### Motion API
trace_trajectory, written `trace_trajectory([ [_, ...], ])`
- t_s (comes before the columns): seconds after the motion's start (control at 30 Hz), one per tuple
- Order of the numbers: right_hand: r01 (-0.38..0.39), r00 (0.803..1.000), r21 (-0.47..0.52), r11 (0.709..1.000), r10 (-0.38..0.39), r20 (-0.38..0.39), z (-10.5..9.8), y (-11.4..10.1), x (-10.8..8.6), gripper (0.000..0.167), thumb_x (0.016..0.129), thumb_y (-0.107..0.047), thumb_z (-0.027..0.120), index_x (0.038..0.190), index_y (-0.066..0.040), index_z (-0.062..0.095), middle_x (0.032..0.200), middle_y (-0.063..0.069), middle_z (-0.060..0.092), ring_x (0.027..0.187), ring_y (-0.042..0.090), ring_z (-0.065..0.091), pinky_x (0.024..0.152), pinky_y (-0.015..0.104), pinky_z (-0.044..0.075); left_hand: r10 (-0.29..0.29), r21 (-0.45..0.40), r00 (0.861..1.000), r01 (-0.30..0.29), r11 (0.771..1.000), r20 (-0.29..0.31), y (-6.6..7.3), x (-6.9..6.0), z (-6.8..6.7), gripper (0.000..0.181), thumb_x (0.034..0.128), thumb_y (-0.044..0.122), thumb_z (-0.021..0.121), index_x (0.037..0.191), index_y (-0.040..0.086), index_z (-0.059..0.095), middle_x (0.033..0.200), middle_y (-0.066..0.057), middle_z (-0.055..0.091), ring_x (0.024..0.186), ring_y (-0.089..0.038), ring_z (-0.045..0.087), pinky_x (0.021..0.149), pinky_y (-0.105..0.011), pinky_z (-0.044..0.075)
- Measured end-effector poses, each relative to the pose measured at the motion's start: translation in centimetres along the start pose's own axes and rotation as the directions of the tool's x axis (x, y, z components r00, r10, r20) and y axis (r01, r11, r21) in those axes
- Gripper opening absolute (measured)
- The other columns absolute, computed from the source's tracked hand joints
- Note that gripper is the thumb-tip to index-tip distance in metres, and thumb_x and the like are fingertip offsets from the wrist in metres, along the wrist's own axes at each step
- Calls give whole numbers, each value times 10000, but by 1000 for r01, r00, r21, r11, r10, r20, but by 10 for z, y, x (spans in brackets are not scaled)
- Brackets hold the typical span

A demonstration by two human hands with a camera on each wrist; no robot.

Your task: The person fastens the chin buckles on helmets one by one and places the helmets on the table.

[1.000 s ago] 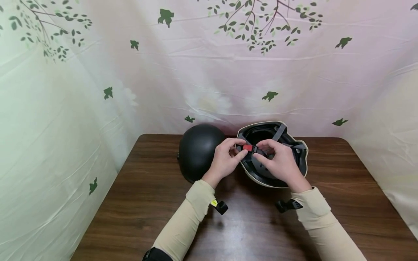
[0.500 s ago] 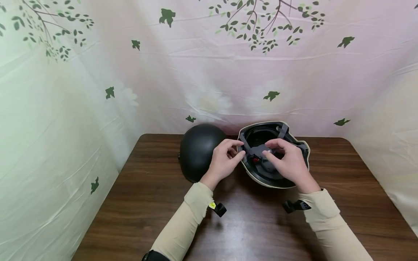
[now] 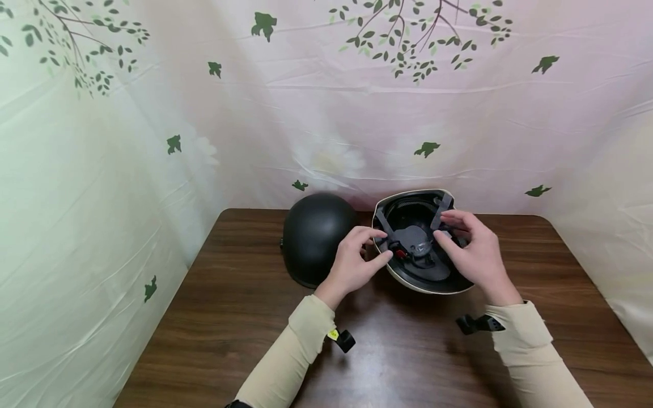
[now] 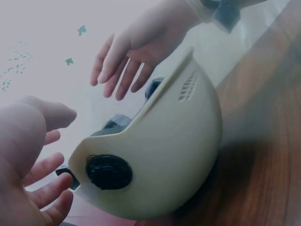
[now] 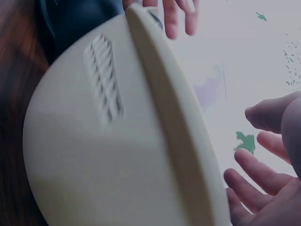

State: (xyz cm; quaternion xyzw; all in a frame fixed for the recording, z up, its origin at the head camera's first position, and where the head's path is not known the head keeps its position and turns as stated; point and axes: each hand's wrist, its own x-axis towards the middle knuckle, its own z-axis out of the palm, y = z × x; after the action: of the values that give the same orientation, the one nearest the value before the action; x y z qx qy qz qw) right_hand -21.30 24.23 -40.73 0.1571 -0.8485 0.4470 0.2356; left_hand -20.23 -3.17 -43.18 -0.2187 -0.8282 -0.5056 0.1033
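An upturned cream helmet (image 3: 411,233) with a black lining lies on its shell, its hollow facing up. Grey chin straps (image 3: 441,211) hang at its rim, and a red-and-black buckle (image 3: 401,254) rests inside, towards the left. My left hand (image 3: 353,258) is by the left rim with thumb and fingers spread, holding nothing. Over the right side hovers my right hand (image 3: 476,252); its fingers look loose and apart from the shell in the left wrist view. That view also shows a round black vent (image 4: 109,172) on the shell.
A black helmet (image 3: 311,238) sits dome up, close to the cream one on its left and partly behind my left hand. Both stand near the back edge of the brown wooden table (image 3: 245,317). A patterned cloth (image 3: 326,113) hangs behind and at the sides.
Both hands held the buckle above the helmet a second ago; they have let go and it has dropped inside. My right hand has moved right, while the left stays near the rim.
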Motion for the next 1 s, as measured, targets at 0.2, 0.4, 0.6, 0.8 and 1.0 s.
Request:
trace_trajectory([
  [0.2,-52,995,-45,998,48,-90,-15,8,-4,409,976,-72,798,1372,-34,702,1330,193,727,1135,-184,554,986,5,435,-10,6,1000,10,1000,-9,0,-7,7,393,964,217,836,1324,89,743,1429,-114,618,1225,-362,648,980,-542,606],
  [0.4,-65,985,-109,992,47,-163,-25,19,-9,408,936,-44,813,1334,-23,727,1297,208,701,1108,-163,490,947,64,351,-35,-5,999,35,999,-20,-3,-13,11,391,958,222,843,1314,91,748,1456,-119,581,1275,-373,624,964,-544,605],
  [0.6,-152,984,-157,976,135,-113,-32,34,-12,456,968,-93,786,1405,-16,681,1434,252,630,1293,291,529,960,119,302,-53,-28,998,52,998,-33,-8,-16,14,356,975,193,823,1311,95,755,1427,-115,615,1178,-392,647,937,-535,611],
  [0.8,-295,953,-141,945,301,28,-39,46,-17,594,1060,-266,708,1584,-54,523,1504,295,567,1213,143,591,850,-17,369,-51,-37,998,50,998,-46,-12,-17,16,342,987,189,812,1316,114,756,1427,-104,649,1177,-366,677,931,-512,628],
  [1.0,-310,947,-54,949,314,66,-40,52,-20,635,1057,-218,715,1611,-29,468,1490,380,595,998,-238,489,806,-36,427,-54,-48,997,52,997,-57,-15,-17,18,362,990,175,813,1341,122,742,1420,-107,682,1163,-376,698,907,-513,646],
])
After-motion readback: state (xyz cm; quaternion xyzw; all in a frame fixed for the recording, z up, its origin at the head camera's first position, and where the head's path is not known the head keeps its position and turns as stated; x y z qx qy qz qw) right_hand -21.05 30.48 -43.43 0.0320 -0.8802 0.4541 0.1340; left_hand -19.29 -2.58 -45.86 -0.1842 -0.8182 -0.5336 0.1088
